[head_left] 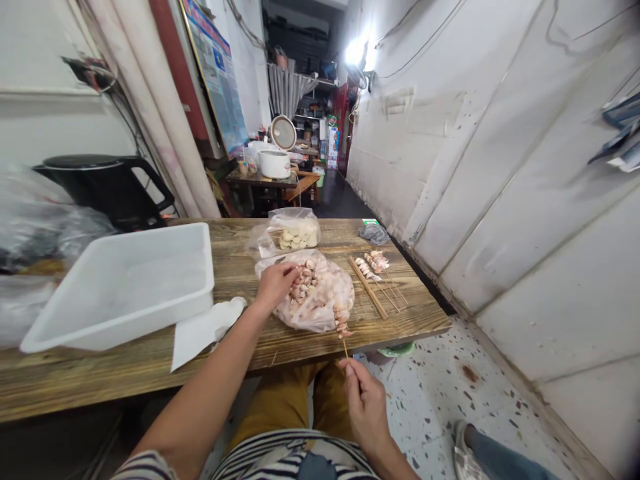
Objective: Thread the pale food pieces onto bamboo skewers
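My right hand [366,397] grips the lower end of a thin wooden skewer [345,347] in front of the table edge. Several pinkish pieces [342,320], raw meat by their look, are threaded on its upper part. My left hand [278,283] reaches over an opened clear plastic bag [330,293], its fingers closed together at the heap of loose pinkish pieces [306,279]. Whatever is between those fingertips is hidden. To the right of the bag lie loaded skewers [369,268] beside a bundle of bare wooden sticks [369,290].
A white plastic tub [145,280] stands on the left of the wooden table [235,267], with white paper [205,330] beside it. Behind the bag lies another bag with pale slices [299,237]. A black kettle [100,190] is at left; a person's shoe [465,453] is at lower right.
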`<control>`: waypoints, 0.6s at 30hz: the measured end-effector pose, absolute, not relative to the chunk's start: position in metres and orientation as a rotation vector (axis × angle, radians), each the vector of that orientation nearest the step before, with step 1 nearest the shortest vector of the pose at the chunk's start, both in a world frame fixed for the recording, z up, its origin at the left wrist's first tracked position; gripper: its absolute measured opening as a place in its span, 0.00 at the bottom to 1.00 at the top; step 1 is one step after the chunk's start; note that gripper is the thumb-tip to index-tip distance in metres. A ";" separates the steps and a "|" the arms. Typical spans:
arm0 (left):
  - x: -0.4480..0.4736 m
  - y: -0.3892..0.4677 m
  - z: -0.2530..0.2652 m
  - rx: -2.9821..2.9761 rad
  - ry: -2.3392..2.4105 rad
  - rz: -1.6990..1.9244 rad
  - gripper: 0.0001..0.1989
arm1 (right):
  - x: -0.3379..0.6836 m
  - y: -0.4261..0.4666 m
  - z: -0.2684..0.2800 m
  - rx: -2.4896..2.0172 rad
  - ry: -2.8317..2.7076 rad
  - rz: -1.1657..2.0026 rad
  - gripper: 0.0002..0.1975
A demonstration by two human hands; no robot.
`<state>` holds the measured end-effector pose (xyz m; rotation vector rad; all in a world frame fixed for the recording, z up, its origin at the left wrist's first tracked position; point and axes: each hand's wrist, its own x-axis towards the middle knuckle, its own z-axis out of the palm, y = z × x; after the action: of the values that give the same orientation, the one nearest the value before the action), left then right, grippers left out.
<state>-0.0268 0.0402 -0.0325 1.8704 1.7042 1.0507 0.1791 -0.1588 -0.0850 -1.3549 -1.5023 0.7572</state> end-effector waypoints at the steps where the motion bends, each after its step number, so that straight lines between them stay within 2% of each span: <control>1: -0.031 0.038 -0.030 1.801 1.675 1.123 0.17 | 0.179 -0.158 -0.085 -1.353 -1.504 0.765 0.14; 4: -0.038 0.032 -0.022 1.603 1.585 1.241 0.14 | 0.177 -0.158 -0.084 -1.348 -1.510 0.778 0.14; 10: -0.039 0.022 -0.012 1.486 1.564 1.251 0.13 | 0.177 -0.158 -0.083 -1.369 -1.514 0.760 0.15; 18: -0.022 -0.003 -0.009 0.929 0.961 1.212 0.16 | 0.174 -0.157 -0.077 -1.338 -1.611 0.666 0.14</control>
<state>-0.0220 -0.0029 -0.0093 0.9295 0.9609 1.2120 0.1739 -0.1565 -0.0772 -1.3376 -1.6112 0.6657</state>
